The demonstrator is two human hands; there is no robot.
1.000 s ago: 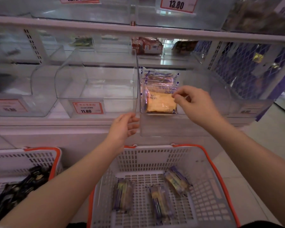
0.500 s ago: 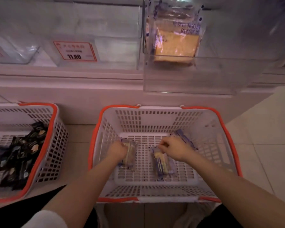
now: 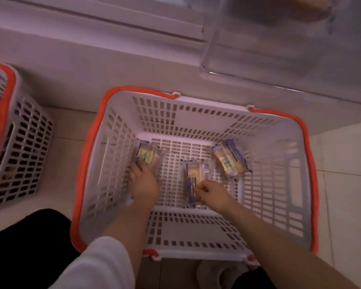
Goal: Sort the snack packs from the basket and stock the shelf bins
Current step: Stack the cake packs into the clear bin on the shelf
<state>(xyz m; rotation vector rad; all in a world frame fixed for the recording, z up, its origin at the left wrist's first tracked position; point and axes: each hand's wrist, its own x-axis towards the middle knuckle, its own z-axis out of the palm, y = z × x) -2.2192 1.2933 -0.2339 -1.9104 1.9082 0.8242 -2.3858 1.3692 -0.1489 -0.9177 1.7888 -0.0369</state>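
Left hand [image 3: 143, 182]: we grasp the left pack [image 3: 147, 157]; it runs far from our fingers.
Right hand [image 3: 212, 193]: we pinch the middle pack [image 3: 194, 176], lying near-to-far.
Right pack [image 3: 230, 160]: nearer our right hand, untouched in the basket [image 3: 279, 130].

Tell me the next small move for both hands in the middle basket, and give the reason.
Probably close the fingers and lift. The left hand lies on the left snack pack, and the right hand pinches the middle snack pack. Both sit on the basket floor, so neither is raised yet. A third pack stays for later.
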